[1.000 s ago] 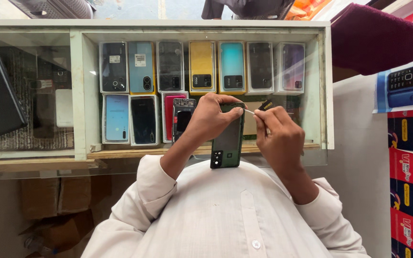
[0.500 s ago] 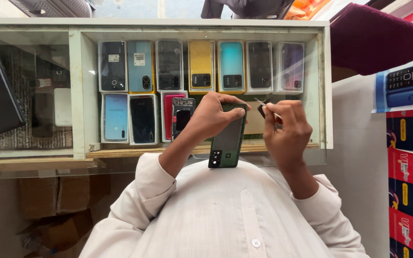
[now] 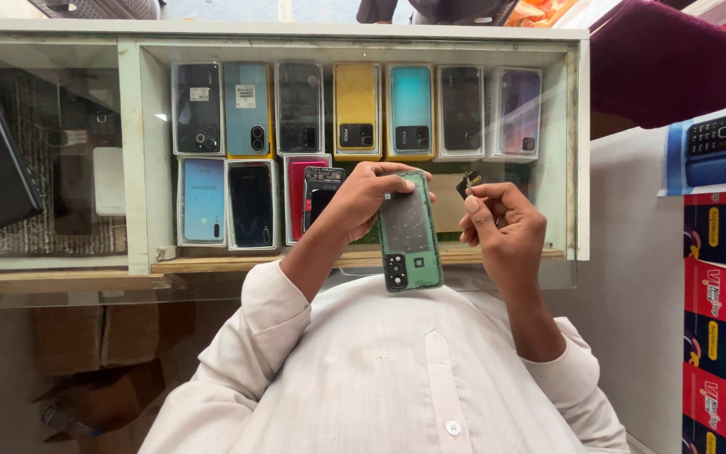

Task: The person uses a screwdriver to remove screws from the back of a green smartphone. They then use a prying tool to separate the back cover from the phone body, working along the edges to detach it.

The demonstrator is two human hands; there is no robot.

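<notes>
Close to the white shirt [image 3: 397,378], the left hand [image 3: 361,200] has its grip closed round the top of a green phone [image 3: 409,229], now turned back-outward rather than edge-on. The right hand [image 3: 506,231] has drawn away from it, pinching a small dark piece [image 3: 469,182], so the two are now apart. Beyond them, phone backs [image 3: 357,109] line the glass display case [image 3: 139,168].

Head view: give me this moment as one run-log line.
left hand: holds green phone, back showing | right hand: pinches small dark piece, apart from phone | behind: glass display case of phones
</notes>
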